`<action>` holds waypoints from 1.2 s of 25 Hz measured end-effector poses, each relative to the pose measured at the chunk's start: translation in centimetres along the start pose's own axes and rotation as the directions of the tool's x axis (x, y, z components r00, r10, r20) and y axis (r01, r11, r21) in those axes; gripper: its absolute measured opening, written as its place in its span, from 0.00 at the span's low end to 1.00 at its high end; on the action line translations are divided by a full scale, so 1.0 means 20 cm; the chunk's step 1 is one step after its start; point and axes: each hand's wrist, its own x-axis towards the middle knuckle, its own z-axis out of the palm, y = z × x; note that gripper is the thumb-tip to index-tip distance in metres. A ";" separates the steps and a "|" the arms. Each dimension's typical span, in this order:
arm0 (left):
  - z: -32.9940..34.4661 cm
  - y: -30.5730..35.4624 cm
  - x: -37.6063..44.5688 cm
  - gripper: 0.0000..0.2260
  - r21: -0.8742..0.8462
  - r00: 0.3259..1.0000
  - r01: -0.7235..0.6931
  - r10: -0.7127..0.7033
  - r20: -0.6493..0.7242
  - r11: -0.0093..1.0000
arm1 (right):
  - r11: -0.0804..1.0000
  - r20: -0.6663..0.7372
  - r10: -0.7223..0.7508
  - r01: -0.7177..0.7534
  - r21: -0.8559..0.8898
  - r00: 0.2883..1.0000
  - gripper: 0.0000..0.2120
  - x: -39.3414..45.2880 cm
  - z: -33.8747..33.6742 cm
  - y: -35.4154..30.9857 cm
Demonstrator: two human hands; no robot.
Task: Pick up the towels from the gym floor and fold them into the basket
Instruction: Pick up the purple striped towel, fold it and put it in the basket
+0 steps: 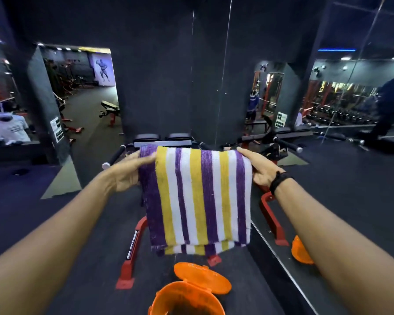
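A towel (198,198) with purple, yellow and white stripes hangs folded in front of me, doubled over so its lower edges show in layers. My left hand (132,171) pinches its top left corner, thumb on the front. My right hand (257,169) grips the top right corner; a black band circles that wrist. Below the towel, at the bottom edge of the view, stands an orange basket (166,296) with its hinged lid (203,278) flipped open behind it. The inside of the basket looks dark.
A red and black gym machine (132,248) stands on the dark floor behind the towel, its bars sticking out left and right. A mirror wall (328,223) runs along the right and reflects the basket. Benches and racks stand farther back.
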 end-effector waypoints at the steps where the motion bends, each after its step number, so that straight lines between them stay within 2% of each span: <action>1: 0.01 -0.01 -0.01 0.07 0.018 0.999 -0.032 0.031 0.006 0.999 | 0.999 -0.015 0.010 -0.009 0.052 1.000 0.13 0.00 0.01 0.00; 2: 0.01 -0.01 0.00 0.07 0.012 0.997 -0.066 0.066 -0.034 0.998 | 0.997 -0.017 -0.002 0.004 0.075 1.000 0.12 -0.01 0.02 -0.01; 4: 0.00 -0.01 0.00 0.12 0.032 0.992 -0.087 0.089 -0.086 0.996 | 0.998 0.075 -0.060 0.058 0.036 0.995 0.11 -0.05 0.02 -0.02; 5: -0.02 -0.02 0.00 0.18 0.119 0.990 -0.075 0.088 -0.107 0.990 | 0.995 0.125 -0.102 0.103 -0.008 0.987 0.15 -0.06 0.02 -0.01; 7: -0.08 -0.03 0.01 0.34 0.274 0.961 -0.049 0.121 -0.250 0.960 | 0.976 0.088 -0.212 0.216 -0.034 0.973 0.32 -0.07 0.01 0.02; 8: -0.11 -0.04 0.03 0.41 0.268 0.933 -0.038 0.130 -0.336 0.963 | 0.968 0.053 -0.249 0.250 -0.016 0.967 0.38 -0.06 0.01 0.03; 9: -0.13 -0.05 0.05 0.45 0.237 0.924 -0.054 0.138 -0.356 0.970 | 0.960 0.047 -0.279 0.279 0.006 0.959 0.41 -0.06 0.01 0.04; 10: -0.13 -0.05 0.05 0.46 0.217 0.940 -0.076 0.142 -0.309 0.973 | 0.955 0.045 -0.296 0.297 -0.006 0.954 0.40 -0.06 0.02 0.05; 12: -0.10 -0.04 0.02 0.40 0.307 0.966 -0.113 0.177 -0.189 0.945 | 0.944 0.002 -0.323 0.322 -0.071 0.946 0.33 -0.07 0.04 0.06; 14: -0.08 -0.04 0.01 0.28 0.435 0.959 -0.129 0.224 -0.175 0.891 | 0.919 -0.064 -0.380 0.369 -0.136 0.923 0.27 -0.06 0.02 0.07; 15: -0.08 -0.03 0.01 0.22 0.500 0.954 -0.130 0.245 -0.171 0.856 | 0.893 -0.074 -0.414 0.389 -0.225 0.907 0.24 -0.04 0.01 0.08; 16: -0.08 -0.03 0.01 0.17 0.592 0.952 -0.114 0.258 -0.163 0.797 | 0.835 -0.070 -0.454 0.396 -0.382 0.888 0.21 -0.04 0.01 0.08; 18: -0.09 -0.01 0.03 0.11 0.809 0.943 -0.038 0.288 -0.165 0.586 | 0.614 -0.031 -0.541 0.370 -0.697 0.840 0.11 -0.02 0.01 0.09; 19: -0.09 -0.01 0.03 0.11 0.862 0.936 -0.040 0.321 -0.145 0.505 | 0.546 -0.017 -0.576 0.369 -0.752 0.817 0.07 -0.03 0.01 0.09; 20: -0.10 0.00 0.03 0.12 0.866 0.931 -0.098 0.353 -0.095 0.491 | 0.539 -0.002 -0.605 0.407 -0.737 0.796 0.06 -0.04 0.01 0.07; 21: -0.09 0.01 0.01 0.13 0.776 0.935 -0.188 0.353 -0.047 0.602 | 0.594 0.015 -0.612 0.472 -0.652 0.791 0.07 -0.06 0.00 0.05; 22: -0.08 0.03 -0.02 0.15 0.589 0.945 -0.254 0.327 -0.019 0.767 | 0.689 0.039 -0.577 0.513 -0.512 0.816 0.09 -0.08 0.00 0.03; 23: -0.07 0.04 -0.06 0.18 0.401 0.956 -0.273 0.294 0.011 0.874 | 0.779 0.103 -0.512 0.511 -0.363 0.853 0.15 -0.09 -0.01 0.01; 24: -0.06 0.04 -0.08 0.22 0.276 0.965 -0.260 0.257 0.049 0.925 | 0.833 0.174 -0.438 0.471 -0.291 0.882 0.21 -0.11 -0.01 0.01; 25: -0.06 0.05 -0.10 0.25 0.254 0.970 -0.240 0.224 0.092 0.937 | 0.856 0.242 -0.379 0.437 -0.274 0.893 0.25 -0.11 -0.02 0.02; 27: -0.07 0.05 -0.12 0.30 0.258 0.974 -0.202 0.166 0.152 0.945 | 0.889 0.326 -0.305 0.390 -0.241 0.895 0.21 -0.11 -0.01 0.03; 28: -0.07 0.06 -0.12 0.31 0.254 0.982 -0.169 0.140 0.126 0.952 | 0.903 0.312 -0.292 0.368 -0.221 0.904 0.18 -0.10 0.00 0.03; 30: -0.07 0.07 -0.10 0.26 0.276 0.994 -0.081 0.098 -0.048 0.958 | 0.891 0.166 -0.324 0.359 -0.277 0.931 0.16 -0.07 0.03 0.03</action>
